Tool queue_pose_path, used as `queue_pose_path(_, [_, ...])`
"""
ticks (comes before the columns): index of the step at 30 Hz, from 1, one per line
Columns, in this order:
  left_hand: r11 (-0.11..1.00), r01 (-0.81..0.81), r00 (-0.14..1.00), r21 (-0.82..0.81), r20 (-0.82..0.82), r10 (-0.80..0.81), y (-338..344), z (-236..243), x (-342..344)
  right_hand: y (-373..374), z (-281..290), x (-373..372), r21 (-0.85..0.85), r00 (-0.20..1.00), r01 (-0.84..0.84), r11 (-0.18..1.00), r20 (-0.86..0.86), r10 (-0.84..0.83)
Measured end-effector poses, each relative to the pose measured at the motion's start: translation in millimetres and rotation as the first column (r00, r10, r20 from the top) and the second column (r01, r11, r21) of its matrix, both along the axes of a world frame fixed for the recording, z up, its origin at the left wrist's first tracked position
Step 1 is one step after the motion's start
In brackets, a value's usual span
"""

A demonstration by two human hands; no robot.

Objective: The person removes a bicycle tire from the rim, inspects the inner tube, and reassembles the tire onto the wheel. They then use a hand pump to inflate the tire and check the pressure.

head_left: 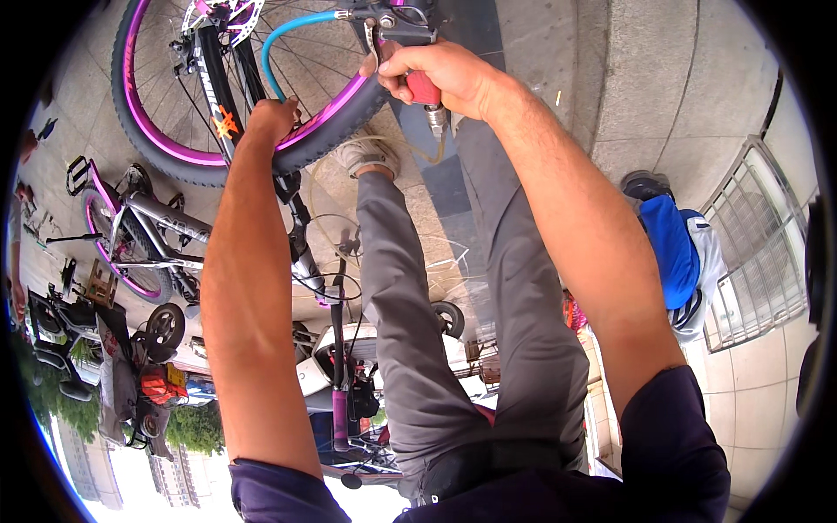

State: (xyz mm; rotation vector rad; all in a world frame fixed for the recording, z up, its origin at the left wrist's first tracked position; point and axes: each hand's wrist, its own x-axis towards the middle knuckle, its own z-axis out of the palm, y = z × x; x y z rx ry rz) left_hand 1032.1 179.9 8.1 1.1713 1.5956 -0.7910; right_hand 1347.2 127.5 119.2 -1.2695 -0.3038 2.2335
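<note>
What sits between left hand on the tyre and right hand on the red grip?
Head view: between the left hand and right hand runs the tyre with its purple rim, plus a blue cable arcing above.

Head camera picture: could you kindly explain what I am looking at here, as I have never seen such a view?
This is a single wide fisheye picture from a camera worn on a person's head, looking down, so straight edges bend near the rim. The two bare forearms belong to the wearer. The left hand rests on a bicycle wheel with a black tyre and purple rim. The right hand grips a red handle next to the brake lever at the end of a blue cable. Below are the wearer's grey trousers and the paved ground. Another bicycle stands at the left, and another person in blue is at the right.
</note>
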Motion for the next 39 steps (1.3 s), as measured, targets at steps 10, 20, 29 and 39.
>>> queue_pose_path(10, [1.000, 0.012, 0.997, -0.012, 0.076, -0.011, 2.2, 1.9, -0.4, -10.7, -4.0, 9.4, -0.104, 0.999, 0.024, 0.994, -0.029, -0.027])
queue_pose_path(20, [1.000, 0.024, 0.997, -0.007, 0.080, -0.023, 1.8, 2.1, 1.9, -2.6, 1.3, 3.8, -0.103, 0.998, -0.003, 0.995, 0.062, 0.009])
queue_pose_path(29, [1.000, 0.004, 0.997, 0.009, 0.080, -0.005, 0.1, 0.3, 1.7, -6.3, 1.3, 2.7, -0.071, 0.998, 0.022, 0.997, 0.057, -0.018])
queue_pose_path(39, [0.999, 0.025, 0.996, -0.026, 0.085, -0.023, 4.1, 7.3, 6.2, -10.6, -0.2, 0.7, -0.066, 0.996, 0.041, 0.997, 0.077, -0.036])
